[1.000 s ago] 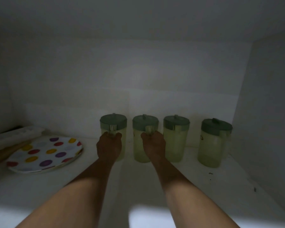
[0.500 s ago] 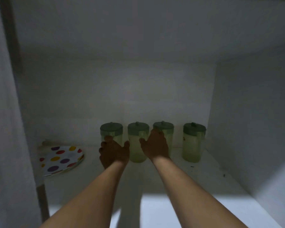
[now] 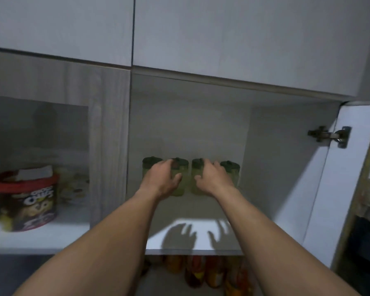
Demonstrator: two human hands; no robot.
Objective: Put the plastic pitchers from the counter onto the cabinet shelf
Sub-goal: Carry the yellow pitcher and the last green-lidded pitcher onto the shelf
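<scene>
Several pale green plastic pitchers with dark green lids stand in a row at the back of the white cabinet shelf (image 3: 201,212). The leftmost pitcher (image 3: 147,165) and the rightmost pitcher (image 3: 232,169) show beside my hands; the two middle pitchers (image 3: 181,186) are partly hidden behind them. My left hand (image 3: 161,180) hovers in front of the row, fingers spread and holding nothing. My right hand (image 3: 212,178) is likewise open and empty, in front of the right-hand pitchers. Both hands cast shadows on the lit front of the shelf.
A glass-paned cabinet door (image 3: 107,146) on the left is closed, with a snack tub (image 3: 30,201) behind it. The right door (image 3: 350,189) stands open on its hinge (image 3: 329,135). Bottles (image 3: 201,272) sit below the shelf. Closed upper doors (image 3: 222,39) hang above.
My hands have let go of the two middle pitchers' handles and drawn back with fingers spread. My head has pulled back out of the cabinet, so the doors now show.
</scene>
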